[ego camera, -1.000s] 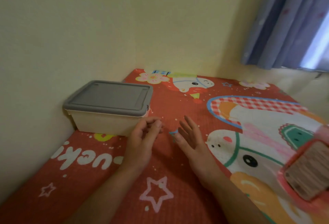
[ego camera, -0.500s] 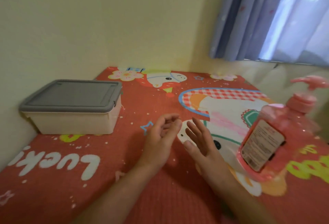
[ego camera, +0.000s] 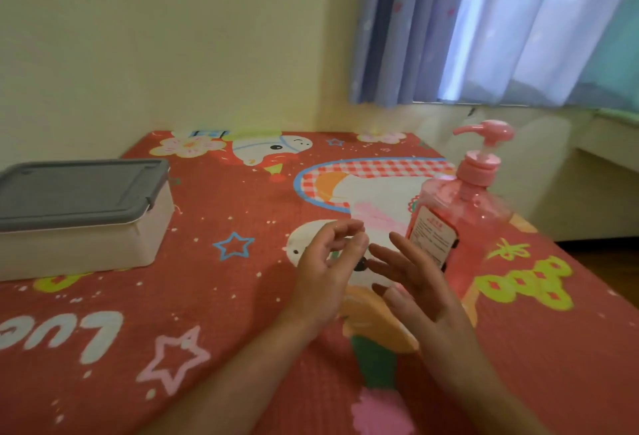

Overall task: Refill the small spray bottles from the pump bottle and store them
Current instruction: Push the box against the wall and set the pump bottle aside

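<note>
A pink pump bottle (ego camera: 460,213) stands upright on the red cartoon mat, its label turned toward me and its nozzle pointing left. My right hand (ego camera: 411,282) hovers just left of the bottle, fingers spread and empty, a small gap from the label. My left hand (ego camera: 328,258) is beside it, fingers loosely curled with nothing in them. A cream storage box with a closed grey lid (ego camera: 79,189) sits at the left by the wall. No small spray bottles are in view.
The red play mat (ego camera: 214,296) covers the floor out to the cream walls. Blue curtains (ego camera: 484,26) hang at the upper right over a window. A low white ledge (ego camera: 608,144) and bare wood floor lie to the right of the mat.
My view has swung right, shifting the box to the left edge and bringing the whole pump bottle into sight. Both hands moved right with it, toward the bottle.
</note>
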Demonstrator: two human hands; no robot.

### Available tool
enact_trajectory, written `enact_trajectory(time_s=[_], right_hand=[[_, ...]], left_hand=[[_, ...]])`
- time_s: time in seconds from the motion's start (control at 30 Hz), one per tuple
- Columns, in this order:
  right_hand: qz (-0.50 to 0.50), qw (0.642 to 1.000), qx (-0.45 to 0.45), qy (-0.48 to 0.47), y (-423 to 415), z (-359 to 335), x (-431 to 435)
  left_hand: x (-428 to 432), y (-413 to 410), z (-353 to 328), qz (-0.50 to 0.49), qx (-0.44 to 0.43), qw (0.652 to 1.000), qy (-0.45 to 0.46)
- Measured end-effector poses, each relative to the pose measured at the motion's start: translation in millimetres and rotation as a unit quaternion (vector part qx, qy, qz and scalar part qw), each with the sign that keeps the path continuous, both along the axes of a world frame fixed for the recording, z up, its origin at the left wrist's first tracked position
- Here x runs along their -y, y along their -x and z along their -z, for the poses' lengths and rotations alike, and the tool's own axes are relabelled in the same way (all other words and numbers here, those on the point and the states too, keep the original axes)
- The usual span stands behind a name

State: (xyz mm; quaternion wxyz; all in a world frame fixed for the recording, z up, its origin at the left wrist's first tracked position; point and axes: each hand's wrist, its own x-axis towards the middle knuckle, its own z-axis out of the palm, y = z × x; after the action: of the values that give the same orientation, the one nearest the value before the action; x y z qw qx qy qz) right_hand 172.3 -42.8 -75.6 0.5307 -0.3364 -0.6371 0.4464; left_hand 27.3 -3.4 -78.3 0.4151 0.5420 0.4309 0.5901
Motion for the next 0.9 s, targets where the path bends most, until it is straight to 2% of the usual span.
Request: enact_trajectory(time_s=[0.43, 0.57, 0.9], right_hand=[[0.165, 0.982, -0.092, -0.029, -59.5, -0.2, 3.4], [0.214, 0.973, -0.083, -0.032, -75.3, 4.8, -4.5], [0.17, 0.984, -0.014, 0.058, -84.3, 19.5, -21.1]], left_hand=[[2.8, -48.8, 1.4, 0.062, -0.007, 0.998, 0.024], [1.9, -52.4, 2.6, 0.072, -0.009, 0.997, 0.028], [-1.5, -49.8, 6.8, 0.082, -0.018, 0.996, 0.026]])
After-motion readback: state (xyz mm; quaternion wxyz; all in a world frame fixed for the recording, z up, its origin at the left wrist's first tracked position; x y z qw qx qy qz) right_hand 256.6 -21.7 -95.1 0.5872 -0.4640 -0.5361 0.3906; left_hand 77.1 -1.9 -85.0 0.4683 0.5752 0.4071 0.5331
